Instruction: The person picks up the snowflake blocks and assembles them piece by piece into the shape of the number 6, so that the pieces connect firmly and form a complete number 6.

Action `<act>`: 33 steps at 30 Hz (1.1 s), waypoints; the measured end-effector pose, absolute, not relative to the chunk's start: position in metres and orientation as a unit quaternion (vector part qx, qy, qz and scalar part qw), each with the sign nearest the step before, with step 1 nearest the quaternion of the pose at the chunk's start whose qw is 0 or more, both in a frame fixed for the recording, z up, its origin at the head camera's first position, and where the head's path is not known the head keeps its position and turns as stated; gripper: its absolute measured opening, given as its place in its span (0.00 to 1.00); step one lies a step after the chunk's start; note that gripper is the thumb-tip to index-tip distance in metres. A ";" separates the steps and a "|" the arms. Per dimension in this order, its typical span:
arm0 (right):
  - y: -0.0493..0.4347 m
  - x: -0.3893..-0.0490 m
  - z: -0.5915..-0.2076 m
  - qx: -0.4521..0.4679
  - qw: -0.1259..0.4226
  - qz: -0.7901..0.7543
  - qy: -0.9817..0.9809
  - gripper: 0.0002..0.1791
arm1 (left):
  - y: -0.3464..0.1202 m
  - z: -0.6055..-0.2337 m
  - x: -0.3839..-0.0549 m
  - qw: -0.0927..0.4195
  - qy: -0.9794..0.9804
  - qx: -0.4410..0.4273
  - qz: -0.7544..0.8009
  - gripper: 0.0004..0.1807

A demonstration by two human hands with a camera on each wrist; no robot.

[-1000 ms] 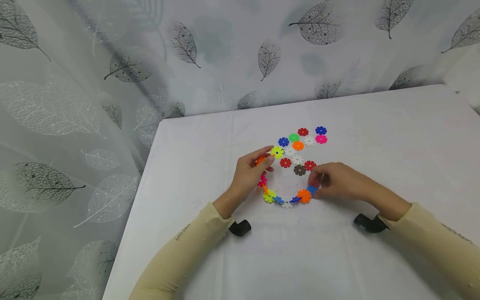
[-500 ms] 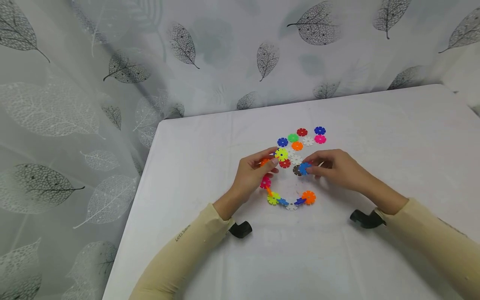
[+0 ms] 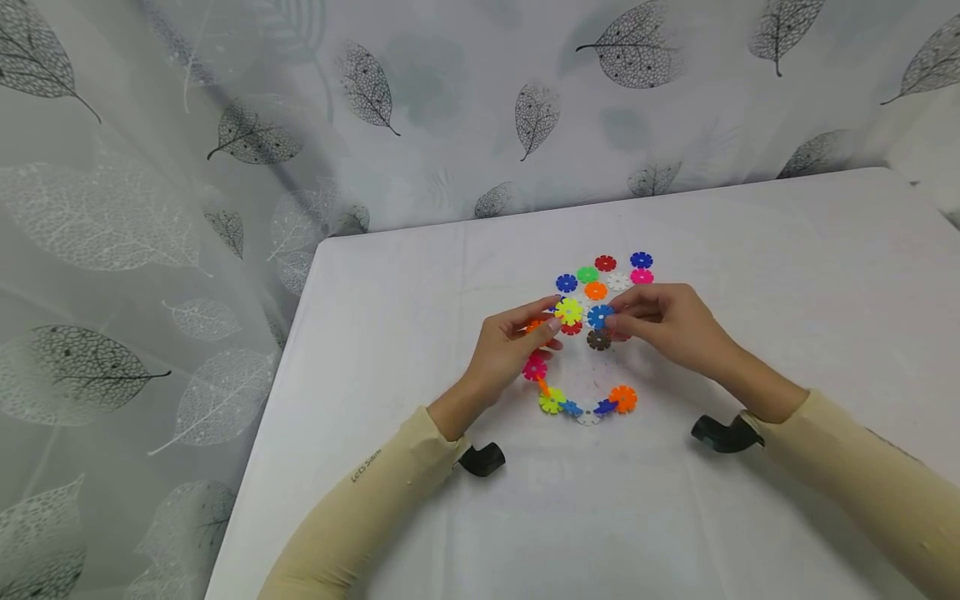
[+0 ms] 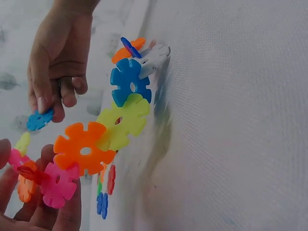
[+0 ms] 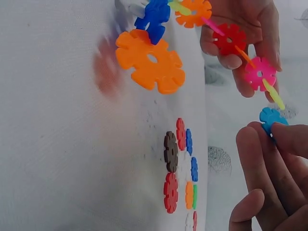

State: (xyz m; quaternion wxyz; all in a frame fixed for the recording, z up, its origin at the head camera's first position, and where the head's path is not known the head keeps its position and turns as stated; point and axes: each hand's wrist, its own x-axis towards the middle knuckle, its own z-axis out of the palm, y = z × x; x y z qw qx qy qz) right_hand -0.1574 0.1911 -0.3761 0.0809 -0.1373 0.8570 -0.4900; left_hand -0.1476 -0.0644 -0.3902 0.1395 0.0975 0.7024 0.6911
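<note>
Right hand [image 3: 675, 325] pinches one light-blue disc [image 3: 597, 322]; left hand [image 3: 498, 354] holds one disc chain [image 3: 552, 402]; one brown disc [image 3: 598, 342] nearby.

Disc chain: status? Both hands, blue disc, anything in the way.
Left hand holding disc chain. Right hand pinching blue disc, close to but apart from chain's yellow end disc. Nothing visible between the two discs.

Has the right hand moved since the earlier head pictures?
Yes, up the picture: the right hand, pinching a blue disc, sat mostly below the level of the unmoved brown disc; now it sits mostly above.
</note>
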 end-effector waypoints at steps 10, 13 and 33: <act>0.186 -0.156 -0.376 -0.137 0.056 -0.496 0.856 0.12 | -0.065 -0.392 -0.148 0.152 0.705 0.091 0.687 0.24; 0.185 -0.155 -0.376 -0.147 0.049 -0.499 0.853 0.11 | -0.065 -0.392 -0.147 0.153 0.709 0.090 0.682 0.24; 0.181 -0.152 -0.385 -0.161 0.010 -0.517 0.840 0.08 | -0.064 -0.397 -0.147 0.164 0.692 0.087 0.697 0.23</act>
